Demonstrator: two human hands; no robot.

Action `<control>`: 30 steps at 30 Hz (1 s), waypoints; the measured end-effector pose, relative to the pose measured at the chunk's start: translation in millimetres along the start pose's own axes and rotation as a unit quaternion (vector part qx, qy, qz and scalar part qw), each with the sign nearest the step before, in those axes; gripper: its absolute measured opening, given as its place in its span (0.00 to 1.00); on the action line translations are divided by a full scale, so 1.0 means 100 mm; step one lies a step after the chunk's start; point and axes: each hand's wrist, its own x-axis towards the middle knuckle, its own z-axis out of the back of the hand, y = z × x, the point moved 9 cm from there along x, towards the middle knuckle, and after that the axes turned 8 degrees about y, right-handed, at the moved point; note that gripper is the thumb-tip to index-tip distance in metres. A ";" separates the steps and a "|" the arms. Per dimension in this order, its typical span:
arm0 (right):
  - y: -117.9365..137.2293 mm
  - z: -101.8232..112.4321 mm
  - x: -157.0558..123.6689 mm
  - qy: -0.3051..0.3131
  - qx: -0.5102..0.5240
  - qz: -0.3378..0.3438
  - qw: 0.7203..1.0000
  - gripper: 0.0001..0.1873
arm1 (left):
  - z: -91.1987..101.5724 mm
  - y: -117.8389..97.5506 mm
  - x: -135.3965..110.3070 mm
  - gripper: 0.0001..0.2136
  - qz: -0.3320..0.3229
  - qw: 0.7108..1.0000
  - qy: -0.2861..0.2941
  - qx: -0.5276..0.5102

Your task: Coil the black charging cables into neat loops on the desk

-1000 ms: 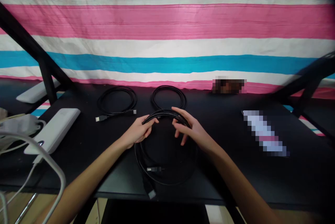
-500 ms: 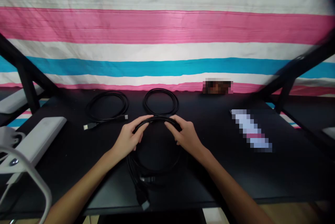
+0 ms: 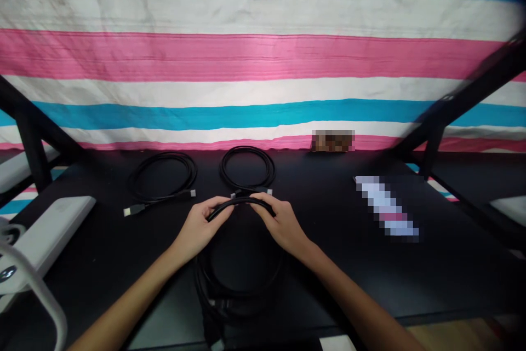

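A black cable (image 3: 242,201), looped into a coil, is pinched along its far side by both hands. My left hand (image 3: 206,225) closes its thumb and fingers on the left of that arc. On the right of it, my right hand (image 3: 277,218) grips the same bundle. The coil's lower part hangs toward the table's front edge, where its dark connectors look blurred. Just beyond my hands lies a second coiled cable (image 3: 247,168) with light-tipped plugs. Farther left rests another coiled cable (image 3: 163,177), its two USB-type plugs (image 3: 134,209) pointing outward.
A white power strip (image 3: 53,239) with a white cord (image 3: 45,291) lies at the left of the black table (image 3: 341,274). A pixelated object (image 3: 388,208) is at right, another (image 3: 332,141) at the back. Black frame bars (image 3: 460,99) slant on both sides before a striped sheet (image 3: 263,55).
The view has tilted up slightly, so the scene sits lower. Both hands keep hold of the cable, drawn slightly nearer; the plugs of the coil behind now show.
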 end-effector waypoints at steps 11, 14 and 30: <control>-0.21 0.32 -0.09 -0.126 0.171 -0.097 0.972 0.15 | 0.09 -0.03 -0.02 0.16 -0.031 0.999 0.013 0.009; -0.23 0.43 -0.12 -0.175 0.230 -0.079 0.954 0.14 | 0.15 -0.03 -0.03 0.22 -0.058 0.996 -0.015 -0.062; -0.25 0.62 -0.16 -0.283 0.391 -0.028 0.875 0.12 | -0.04 0.21 0.03 0.39 0.059 0.967 0.056 -0.242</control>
